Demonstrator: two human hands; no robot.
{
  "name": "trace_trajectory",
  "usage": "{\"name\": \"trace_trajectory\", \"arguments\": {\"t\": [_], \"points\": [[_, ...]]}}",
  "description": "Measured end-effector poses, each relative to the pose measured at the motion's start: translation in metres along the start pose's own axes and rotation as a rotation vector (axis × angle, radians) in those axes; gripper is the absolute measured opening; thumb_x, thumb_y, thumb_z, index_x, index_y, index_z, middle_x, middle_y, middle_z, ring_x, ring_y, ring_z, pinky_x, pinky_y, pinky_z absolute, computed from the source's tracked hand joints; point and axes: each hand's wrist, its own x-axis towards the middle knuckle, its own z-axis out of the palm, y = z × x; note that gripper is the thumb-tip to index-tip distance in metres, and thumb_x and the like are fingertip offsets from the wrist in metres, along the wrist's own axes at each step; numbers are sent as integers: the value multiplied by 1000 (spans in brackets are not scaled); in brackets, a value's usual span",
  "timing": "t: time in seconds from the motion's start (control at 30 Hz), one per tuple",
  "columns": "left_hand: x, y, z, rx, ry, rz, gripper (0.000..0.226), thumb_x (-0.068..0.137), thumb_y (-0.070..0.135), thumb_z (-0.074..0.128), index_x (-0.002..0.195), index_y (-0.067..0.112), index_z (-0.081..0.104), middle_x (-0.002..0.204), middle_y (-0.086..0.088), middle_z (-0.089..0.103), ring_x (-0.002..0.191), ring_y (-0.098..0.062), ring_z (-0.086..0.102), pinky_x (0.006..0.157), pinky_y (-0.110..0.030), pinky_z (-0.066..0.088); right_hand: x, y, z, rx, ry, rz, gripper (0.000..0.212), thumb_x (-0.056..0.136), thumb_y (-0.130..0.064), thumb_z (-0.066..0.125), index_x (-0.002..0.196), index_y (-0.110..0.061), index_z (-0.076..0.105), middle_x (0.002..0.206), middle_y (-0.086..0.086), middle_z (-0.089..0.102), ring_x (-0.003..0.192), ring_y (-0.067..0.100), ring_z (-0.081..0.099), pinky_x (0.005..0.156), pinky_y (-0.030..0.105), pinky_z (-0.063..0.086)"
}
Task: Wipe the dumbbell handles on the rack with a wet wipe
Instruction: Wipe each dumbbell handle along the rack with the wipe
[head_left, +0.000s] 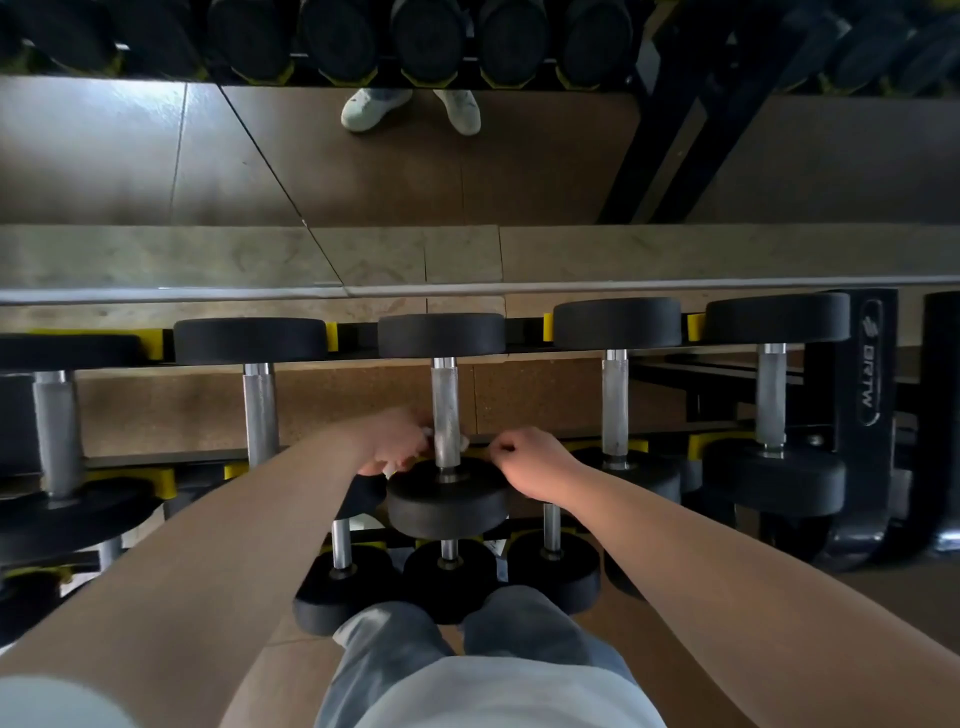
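Left hand: your left hand is at the left side of the middle dumbbell handle, fingers curled in and pinching a white wet wipe against the lower part of the bar.
Right hand: your right hand sits just right of the same bar, fingers bent, thumb and forefinger closed on the other end of the wipe, where a small white bit shows beside the metal.
Wet wipe: it passes behind or around the bar near the front weight; most of it is hidden by your fingers, so you cannot tell how far it wraps.
Dumbbell in hand: the middle dumbbell lies front to back on the top row of the rack, its rear black head by the mirror and its front head just below your hands.
Other dumbbells: 4 more lie on the same row, 2 on your left and 2 on your right, with their knurled steel handles bare.
Lower row: 3 smaller dumbbells stand out below the front head, close to your knees.
Rack: black frame with yellow cradles under the heads.
Mirror: the mirror behind the rack shows the floor, a pair of white shoes and a row of dumbbell heads.
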Motion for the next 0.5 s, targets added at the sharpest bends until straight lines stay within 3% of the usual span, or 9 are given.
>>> {"name": "trace_trajectory", "arguments": {"t": [0.1, 0.2, 0.27, 0.33, 0.4, 0.5], "points": [[3, -1, 2, -209, -1, 22, 40, 98, -1, 46, 130, 13, 63, 121, -23, 68, 65, -18, 54, 58, -26, 49, 0, 0, 0, 11, 2, 3, 29, 108, -25, 46, 123, -15, 70, 107, 4, 71, 85, 13, 66, 66, 22, 47], [-5, 18, 3, -673, 133, 139, 29, 100, -2, 47, 113, 13, 69, 107, -15, 73, 81, -26, 65, 78, -37, 57, 2, -1, -2, 40, 20, 7, 29, 108, -26, 46, 124, -17, 68, 103, 0, 69, 70, 6, 60, 58, 18, 41], [-9, 27, 4, -786, 225, 155, 28, 101, -3, 46, 107, 15, 67, 105, -12, 72, 82, -24, 66, 74, -35, 53, 4, 0, -2, 54, 44, 16, 28, 109, -26, 45, 124, -19, 68, 99, -4, 67, 63, 5, 56, 54, 18, 40], [-12, 24, 10, -653, 260, 133, 26, 102, 1, 47, 114, 15, 65, 106, -12, 71, 89, -27, 66, 73, -35, 54, 4, 0, -2, 70, 56, 30, 29, 109, -27, 46, 124, -19, 69, 93, -5, 66, 58, 5, 55, 51, 19, 40], [-18, 12, 17, -361, 234, 94, 25, 104, 7, 48, 121, 17, 63, 103, -10, 69, 84, -22, 60, 65, -29, 50, 1, 0, -1, 83, 49, 33, 29, 109, -28, 46, 125, -18, 68, 87, -4, 65, 55, 6, 53, 49, 19, 40], [-27, -7, 23, -113, 170, 84, 27, 101, 13, 56, 125, 24, 62, 103, -2, 66, 91, -16, 62, 69, -27, 47, -4, -3, 0, 73, 52, 13, 28, 109, -27, 45, 124, -19, 67, 83, -5, 63, 58, 5, 55, 50, 16, 39]]}}
